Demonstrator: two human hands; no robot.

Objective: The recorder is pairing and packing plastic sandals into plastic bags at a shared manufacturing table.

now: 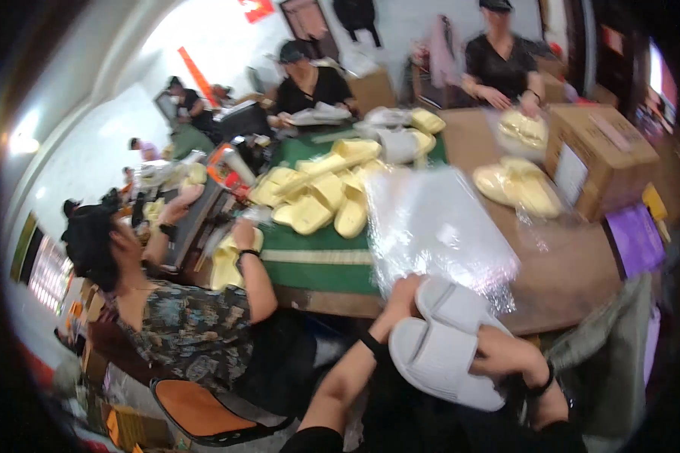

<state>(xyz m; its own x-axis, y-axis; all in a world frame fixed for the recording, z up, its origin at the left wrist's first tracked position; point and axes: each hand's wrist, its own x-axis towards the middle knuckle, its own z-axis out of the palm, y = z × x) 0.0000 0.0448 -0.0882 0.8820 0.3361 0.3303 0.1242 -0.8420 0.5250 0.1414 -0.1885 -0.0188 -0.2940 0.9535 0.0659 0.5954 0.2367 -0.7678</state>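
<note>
My right hand [506, 353] grips a pair of white slippers [442, 343] stacked together, low in the middle of the view. My left hand [400, 296] is raised just above them and holds the lower edge of a clear plastic bag [434, 226], which stands up in front of the table. The bag's open end is near the slippers' toes. Both of my wrists wear dark bands.
A pile of yellow slippers [321, 192] lies on the green table cover [317, 260]. Bagged yellow slippers [517, 185] and a cardboard box [601, 155] sit on the brown table at right. A person in a patterned top [196, 332] sits to my left; others work across the table.
</note>
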